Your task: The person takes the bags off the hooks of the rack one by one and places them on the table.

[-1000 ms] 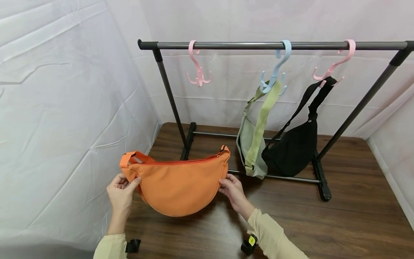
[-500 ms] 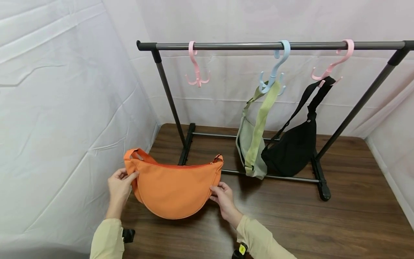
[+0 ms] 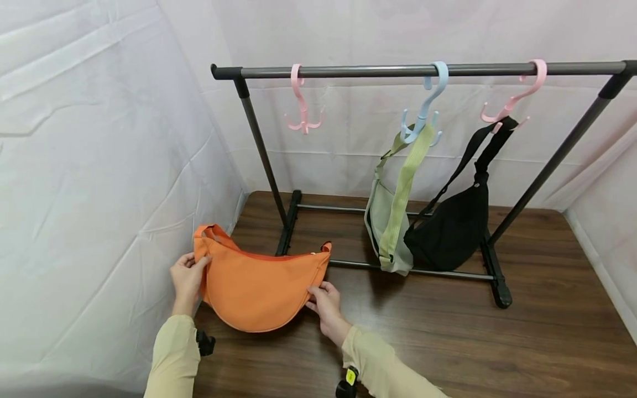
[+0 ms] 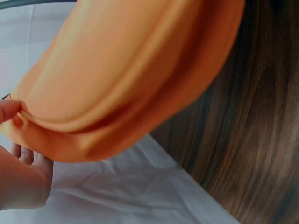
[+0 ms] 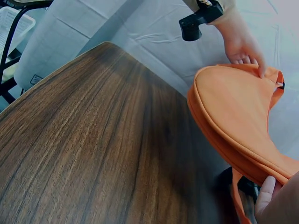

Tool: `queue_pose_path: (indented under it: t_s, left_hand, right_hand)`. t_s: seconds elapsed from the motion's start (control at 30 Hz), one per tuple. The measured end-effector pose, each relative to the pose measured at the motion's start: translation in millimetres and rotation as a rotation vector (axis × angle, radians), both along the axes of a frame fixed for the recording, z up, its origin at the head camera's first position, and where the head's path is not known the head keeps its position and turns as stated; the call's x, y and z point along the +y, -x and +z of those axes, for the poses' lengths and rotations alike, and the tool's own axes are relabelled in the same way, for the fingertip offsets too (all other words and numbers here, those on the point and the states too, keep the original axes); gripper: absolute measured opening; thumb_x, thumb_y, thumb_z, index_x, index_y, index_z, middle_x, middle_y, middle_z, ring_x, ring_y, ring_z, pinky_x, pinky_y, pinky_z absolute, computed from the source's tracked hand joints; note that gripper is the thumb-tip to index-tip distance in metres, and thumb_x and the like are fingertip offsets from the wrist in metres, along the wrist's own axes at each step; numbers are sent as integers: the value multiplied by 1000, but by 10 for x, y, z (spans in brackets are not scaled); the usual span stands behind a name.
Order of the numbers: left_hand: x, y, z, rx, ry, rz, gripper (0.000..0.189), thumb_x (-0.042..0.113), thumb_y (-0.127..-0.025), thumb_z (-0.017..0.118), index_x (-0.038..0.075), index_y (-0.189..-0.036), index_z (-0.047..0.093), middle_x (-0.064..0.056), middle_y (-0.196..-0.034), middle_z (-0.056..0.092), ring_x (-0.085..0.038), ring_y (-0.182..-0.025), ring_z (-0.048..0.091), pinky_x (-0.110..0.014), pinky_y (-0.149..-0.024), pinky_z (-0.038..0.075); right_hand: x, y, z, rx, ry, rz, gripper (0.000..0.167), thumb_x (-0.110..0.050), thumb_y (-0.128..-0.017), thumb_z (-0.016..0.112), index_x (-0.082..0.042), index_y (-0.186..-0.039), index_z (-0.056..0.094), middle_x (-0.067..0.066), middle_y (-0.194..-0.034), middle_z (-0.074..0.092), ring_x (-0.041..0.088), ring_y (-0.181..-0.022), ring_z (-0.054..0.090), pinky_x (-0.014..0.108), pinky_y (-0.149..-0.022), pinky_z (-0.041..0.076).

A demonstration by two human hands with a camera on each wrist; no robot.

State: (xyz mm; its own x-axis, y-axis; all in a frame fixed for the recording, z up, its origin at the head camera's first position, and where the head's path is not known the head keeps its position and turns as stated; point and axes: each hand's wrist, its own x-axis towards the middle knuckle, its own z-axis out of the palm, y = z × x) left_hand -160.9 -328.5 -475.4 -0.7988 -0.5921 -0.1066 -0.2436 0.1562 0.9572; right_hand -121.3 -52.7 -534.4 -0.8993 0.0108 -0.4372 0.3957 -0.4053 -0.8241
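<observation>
An orange half-moon shoulder bag [image 3: 259, 287] is held up by its two ends over the wooden tabletop, zip edge upward. My left hand [image 3: 187, 279] pinches its left end, thumb in front. At the lower right side, my right hand [image 3: 325, 309] grips the bag's edge between thumb and fingers. In the left wrist view the bag [image 4: 131, 70] sags into folds beside the pinching fingers. Part of the orange strap [image 5: 237, 196] hangs beneath the bag in the right wrist view.
A dark metal rack [image 3: 358, 72] stands behind the bag. From it hang a pink hook [image 3: 303, 105], a blue hook [image 3: 425, 105] with a pale green bag [image 3: 388, 221], and another pink hook [image 3: 522, 94] with a black bag [image 3: 453, 232]. White fabric [image 3: 99, 193] walls the left side.
Both hands still hold the orange bag. Its right end and my right hand have moved left and slightly down; the left end has shifted a little right, and the bag tilts lower at the right.
</observation>
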Motion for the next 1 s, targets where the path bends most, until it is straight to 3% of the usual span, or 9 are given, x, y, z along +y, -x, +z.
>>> queue_pose_path:
  t_s: [0.17, 0.27, 0.4, 0.77, 1.0]
  left_hand:
    - [-14, 114, -99, -58, 52, 36, 30, 11, -80, 65, 0, -107, 57, 3, -86, 58, -1, -69, 51, -11, -60, 43]
    - [-25, 185, -148, -89, 90, 41, 35, 12, -82, 64, -2, -113, 57, -12, -101, 59, -11, -80, 54, -16, -65, 43]
    - [-18, 246, -218, -114, 113, 33, 39, 11, -83, 62, -4, -118, 54, -21, -112, 56, -25, -96, 53, -23, -71, 42]
    - [5, 378, -444, -138, 274, 54, 34, 10, -80, 62, -7, -110, 59, -27, -106, 59, -35, -93, 57, -43, -81, 45]
    - [34, 401, -542, -184, 320, 71, 36, 13, -81, 61, -6, -111, 59, -25, -105, 59, -38, -94, 54, -48, -85, 41]
  right_hand:
    - [-122, 71, -76, -30, 6, -25, 14, -2, -82, 56, 1, -95, 51, 4, -78, 52, 11, -65, 54, 25, -59, 50]
    - [-169, 113, -116, -43, 5, -37, 15, -2, -82, 56, 2, -96, 51, 4, -78, 51, 11, -63, 54, 25, -59, 50]
    - [-187, 138, -160, -50, -17, -43, 17, -2, -83, 57, 3, -98, 51, 4, -79, 52, 11, -63, 53, 29, -61, 51]
    - [-235, 198, -361, -90, -74, -57, 20, -1, -83, 56, 5, -101, 49, 5, -79, 50, 12, -65, 53, 33, -66, 53]
    - [-271, 224, -402, -112, -94, -84, 20, 0, -81, 58, 5, -99, 49, 6, -78, 49, 11, -62, 52, 32, -64, 53]
